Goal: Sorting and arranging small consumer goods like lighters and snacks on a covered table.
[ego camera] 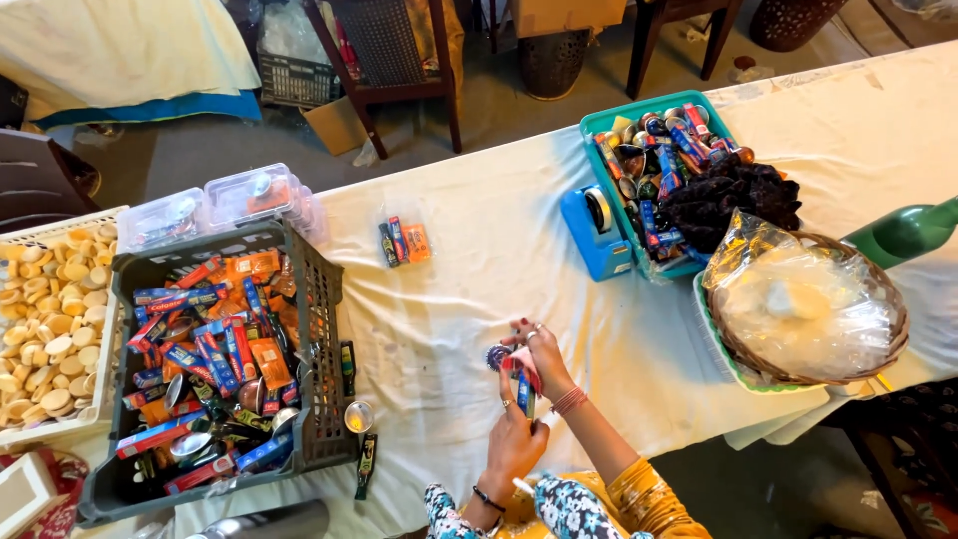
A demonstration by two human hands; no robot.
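nearest the camera, both hands meet over the cloth-covered worktop (pixel 479 260). the left hand (pixel 514 439) is closed around a small blue packet (pixel 525 394) held upright, and the right hand (pixel 539 354) pinches a small dark round piece (pixel 497 356) together with a red-and-white wrapper at the packet's top; the two hands touch each other. just left of them a small metal cup (pixel 358 416) and a dark narrow packet (pixel 366 465) lie on the cloth beside the grey crate (pixel 321 329), which is heaped with blue, red and orange packets and metal cups. left of the crate stands a white basket of pale round discs (pixel 50 334). behind the crate sit two clear lidded boxes (pixel 215 205). mid-worktop, well apart from the hands, lies a small clear bag of packets (pixel 402 242). to the right, a wicker basket covered in clear plastic (pixel 808 304) overlaps a teal tray (pixel 654 105) of mixed packets and dark cloth, with a blue tape dispenser (pixel 597 232) against the tray's near side. beyond the worktop stand a chair (pixel 384 60) and a dark bin (pixel 552 60).
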